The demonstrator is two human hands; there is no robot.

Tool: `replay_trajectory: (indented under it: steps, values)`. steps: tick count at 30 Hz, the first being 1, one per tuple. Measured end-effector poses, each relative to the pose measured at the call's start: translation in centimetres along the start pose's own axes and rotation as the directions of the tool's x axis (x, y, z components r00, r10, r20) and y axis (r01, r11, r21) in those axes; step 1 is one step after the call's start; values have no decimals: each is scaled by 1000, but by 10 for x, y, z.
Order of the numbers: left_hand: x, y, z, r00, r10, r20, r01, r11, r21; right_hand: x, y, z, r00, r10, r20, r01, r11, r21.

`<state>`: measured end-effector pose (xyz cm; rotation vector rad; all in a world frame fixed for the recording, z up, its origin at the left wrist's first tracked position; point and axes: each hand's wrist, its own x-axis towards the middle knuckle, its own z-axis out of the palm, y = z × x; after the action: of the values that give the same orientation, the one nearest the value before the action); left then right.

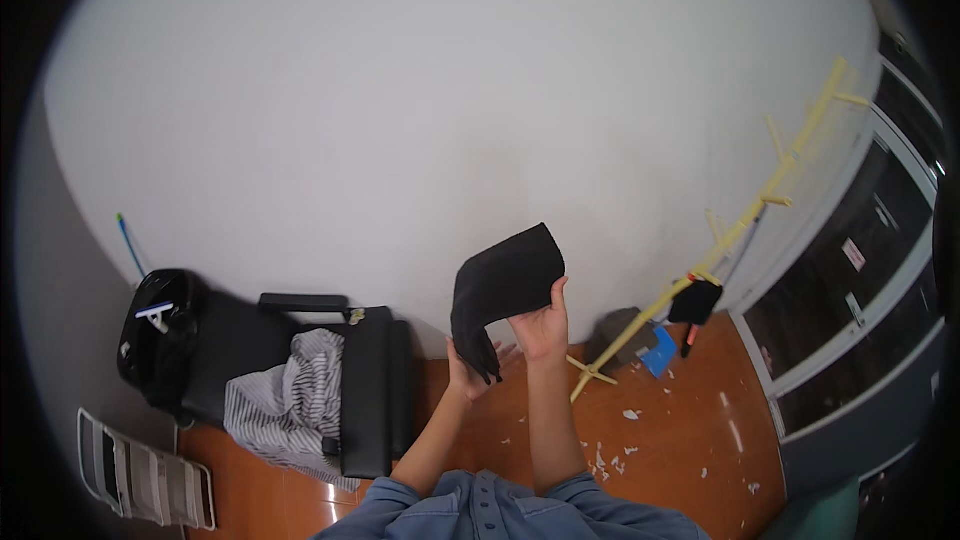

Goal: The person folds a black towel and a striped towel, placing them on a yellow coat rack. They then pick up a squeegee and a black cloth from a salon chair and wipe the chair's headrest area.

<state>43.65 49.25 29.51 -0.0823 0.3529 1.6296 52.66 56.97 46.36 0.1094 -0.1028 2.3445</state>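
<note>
A folded black cloth (507, 277) is held up in front of the pale wall, bent over so that one end droops. At its lower right edge, my right hand (544, 326) grips it, thumb up along the side and the other fingers partly hidden behind it. My left hand (466, 379) is at the drooping end, thumb on one side and fingers spread on the other, with the cloth between them. Both hands are above the floor, between a black salon wash chair (240, 349) and a yellow coat stand (660, 300).
A striped cloth (296, 397) drapes over the chair; a squeegee (155, 313) lies at its black basin (161, 285). A folded step stool (146, 472) leans at left. On the right are a blue dustpan (660, 352), white scraps (600, 461) on the floor and a glass door (840, 247).
</note>
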Motion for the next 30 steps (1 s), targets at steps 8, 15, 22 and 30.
replay_trajectory:
  steps: [8, 15, 22, 30]
  values:
    - [28, -93, 60, 919, 62, 389, -66, 998, -3, -99, -168, 3, 968, -210, 135, 208, 978, 30]
    - [57, -162, 107, 979, -90, 180, 48, 974, 223, -189, -280, 2, 890, -454, 38, 455, 886, -82]
    - [113, -204, 128, 948, -259, 187, 187, 923, 335, -216, -350, 4, 803, -596, 17, 587, 786, -194]
    - [179, -213, 205, 975, -174, 140, 92, 883, 460, -164, -433, -3, 783, -619, -58, 599, 776, -198]
